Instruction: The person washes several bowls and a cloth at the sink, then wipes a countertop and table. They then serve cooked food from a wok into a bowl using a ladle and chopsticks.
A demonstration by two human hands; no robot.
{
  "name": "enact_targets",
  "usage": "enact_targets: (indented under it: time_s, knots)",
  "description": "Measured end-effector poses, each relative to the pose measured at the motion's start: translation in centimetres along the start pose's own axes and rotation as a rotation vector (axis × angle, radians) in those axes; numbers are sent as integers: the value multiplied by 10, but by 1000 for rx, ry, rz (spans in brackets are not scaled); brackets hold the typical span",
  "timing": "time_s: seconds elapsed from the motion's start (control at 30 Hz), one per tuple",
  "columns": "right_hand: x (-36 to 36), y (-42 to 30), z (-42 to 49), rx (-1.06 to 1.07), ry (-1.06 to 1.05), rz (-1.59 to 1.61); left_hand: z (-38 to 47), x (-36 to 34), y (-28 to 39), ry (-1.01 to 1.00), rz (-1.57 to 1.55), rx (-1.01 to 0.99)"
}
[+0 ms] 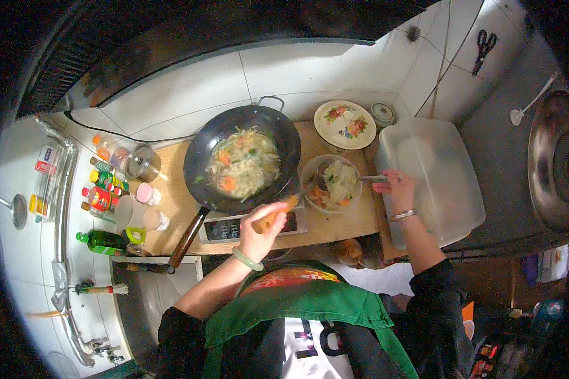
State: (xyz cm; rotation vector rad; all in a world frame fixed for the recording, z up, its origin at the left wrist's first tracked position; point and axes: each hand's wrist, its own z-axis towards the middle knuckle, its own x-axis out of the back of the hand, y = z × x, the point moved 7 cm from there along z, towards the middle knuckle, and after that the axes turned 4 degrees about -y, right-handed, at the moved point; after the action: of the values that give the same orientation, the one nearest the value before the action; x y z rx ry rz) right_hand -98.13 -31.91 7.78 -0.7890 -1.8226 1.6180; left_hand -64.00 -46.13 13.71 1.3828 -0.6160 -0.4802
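My left hand is closed around the wooden handle of a utensil, whose dark metal end reaches into a clear round bowl. In my right hand is a light-coloured handle of another utensil that also reaches the bowl; its head is hard to make out. Cooked shredded vegetables with orange pieces lie in the bowl. To the left, a black wok stands on an electric cooktop and holds more shredded vegetables with orange slices. The wok's brown handle points towards me.
Behind the bowl are a floral lid and a small lidded jar. A large translucent plastic bin stands right. Seasoning bottles, a green bottle and a glass pot line the left. A sink lies front left.
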Motion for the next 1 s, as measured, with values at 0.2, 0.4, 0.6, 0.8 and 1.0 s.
enact_targets:
  time_s: [0.2,0.4,0.6,0.8,1.0]
  knots:
    - [-50,-2,-44,619,-279,-994,-6,-26,45,-209,530,-456]
    - [-46,-25,-66,784,-193,-1053,-17,-21,68,-208,632,-514]
    - [23,-36,-24,38,196,-18,-13,14,41,-12,110,-159]
    - [9,-80,-4,0,130,346,-31,55,9,249,-397,101]
    - [-95,-131,12,90,-148,479,-52,101,4,457,-690,81]
